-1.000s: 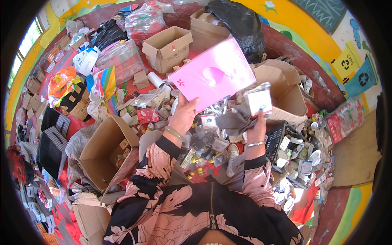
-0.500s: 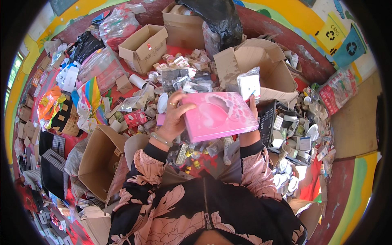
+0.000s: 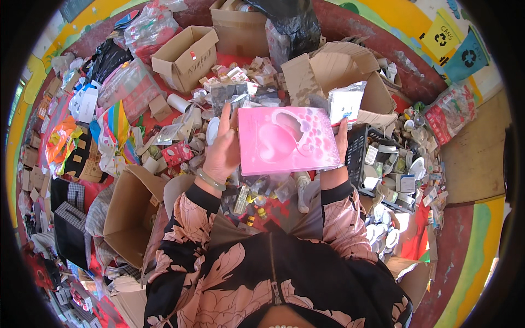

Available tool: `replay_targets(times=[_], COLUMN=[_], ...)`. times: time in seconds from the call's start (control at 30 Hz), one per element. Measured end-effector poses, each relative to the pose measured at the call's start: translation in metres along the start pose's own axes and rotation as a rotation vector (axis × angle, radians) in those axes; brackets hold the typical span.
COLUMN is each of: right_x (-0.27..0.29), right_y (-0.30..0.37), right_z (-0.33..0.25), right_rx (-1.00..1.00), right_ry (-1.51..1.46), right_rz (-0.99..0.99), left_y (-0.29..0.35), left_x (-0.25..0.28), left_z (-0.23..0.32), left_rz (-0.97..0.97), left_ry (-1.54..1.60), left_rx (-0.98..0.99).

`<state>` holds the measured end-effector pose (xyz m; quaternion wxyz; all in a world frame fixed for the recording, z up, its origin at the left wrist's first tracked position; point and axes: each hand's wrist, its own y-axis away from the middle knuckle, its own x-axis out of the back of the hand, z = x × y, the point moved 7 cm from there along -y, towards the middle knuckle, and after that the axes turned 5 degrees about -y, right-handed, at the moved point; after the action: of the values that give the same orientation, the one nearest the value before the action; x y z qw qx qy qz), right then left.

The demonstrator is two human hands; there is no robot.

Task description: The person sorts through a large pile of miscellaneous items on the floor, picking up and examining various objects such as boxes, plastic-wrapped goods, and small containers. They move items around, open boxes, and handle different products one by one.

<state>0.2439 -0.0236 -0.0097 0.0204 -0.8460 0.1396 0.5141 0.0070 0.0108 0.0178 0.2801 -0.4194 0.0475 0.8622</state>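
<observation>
A flat pink box (image 3: pixel 287 141) with heart pictures on its cover is held up in front of my chest. Along its left edge stands my left hand (image 3: pixel 221 153), fingers stretched upward, the palm side touching or very near the box. My right hand (image 3: pixel 340 150) grips the box from its right side, with most fingers hidden behind and under it. Just above the right thumb is a white card-like packet in clear plastic (image 3: pixel 345 103), apparently held by that same hand. A pale bangle (image 3: pixel 210 180) circles my left wrist.
Mixed packaging covers the red floor. Cardboard boxes (image 3: pixel 186 59) stand behind, and a large open carton (image 3: pixel 339 74) is beyond my right hand. A black plastic crate (image 3: pixel 358 158) with containers stands right. Another open carton (image 3: pixel 134 213) lies left, near a rainbow-striped bag (image 3: pixel 117 134).
My left hand has let go of the box's upper left corner and straightened its fingers beside the edge. The box has turned more squarely and tilted up slightly. The right hand keeps its hold.
</observation>
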Motion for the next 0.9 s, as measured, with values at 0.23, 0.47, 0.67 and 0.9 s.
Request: replay_targets(times=[0.23, 0.47, 0.67, 0.9], right_x=[0.01, 0.016, 0.028, 0.018], right_y=[-0.006, -0.004, -0.007, -0.005], right_z=[-0.01, -0.027, -0.023, -0.009], right_rx=[0.129, 0.22, 0.138, 0.086], right_ry=[0.002, -0.085, -0.064, -0.049], right_rz=[0.027, 0.001, 0.066, 0.084], left_y=[0.0, -0.001, 0.018, 0.025], left_x=[0.027, 0.007, 0.002, -0.005], left_z=[-0.031, 0.009, 0.021, 0.034], left_rz=[0.145, -0.07, -0.112, -0.099], left_ry=[-0.198, -0.591, -0.638, -0.717], left_rx=[0.277, -0.091, -0.208, -0.234])
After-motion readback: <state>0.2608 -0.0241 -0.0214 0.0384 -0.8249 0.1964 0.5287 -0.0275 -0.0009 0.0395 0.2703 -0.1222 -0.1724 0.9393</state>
